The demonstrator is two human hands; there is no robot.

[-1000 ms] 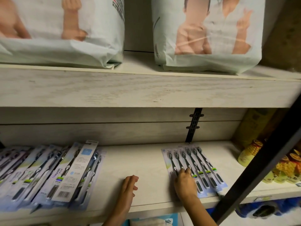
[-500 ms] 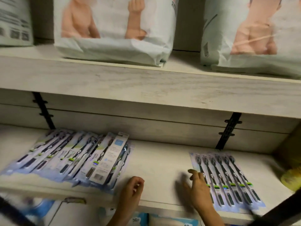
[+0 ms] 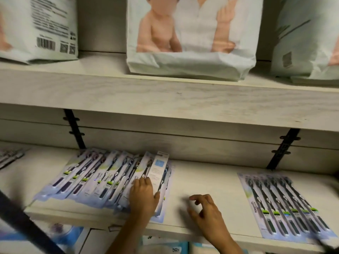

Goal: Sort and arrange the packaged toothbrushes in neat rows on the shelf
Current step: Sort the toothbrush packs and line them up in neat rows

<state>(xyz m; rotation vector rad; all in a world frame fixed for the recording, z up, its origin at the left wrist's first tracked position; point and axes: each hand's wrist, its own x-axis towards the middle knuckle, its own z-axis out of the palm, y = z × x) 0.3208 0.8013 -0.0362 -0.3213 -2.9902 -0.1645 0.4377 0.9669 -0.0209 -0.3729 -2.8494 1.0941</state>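
A slanted, overlapping pile of packaged toothbrushes lies on the left half of the pale wooden shelf. One pack sits on top of the pile with its white back up. My left hand rests on the pile's right end, over the lower part of that pack, thumb spread to the right. My right hand hovers over the bare middle of the shelf, fingers loosely curled, holding nothing. A tidy row of toothbrush packs lies flat at the right.
Large diaper bags stand on the upper shelf. Black brackets run down the back wall. More packs show at the far left. A dark bar crosses the lower left. Blue packages sit below.
The view swung left. My left hand moved from the bare shelf onto the right end of the pile. My right hand left the tidy row and now hovers mid-shelf.
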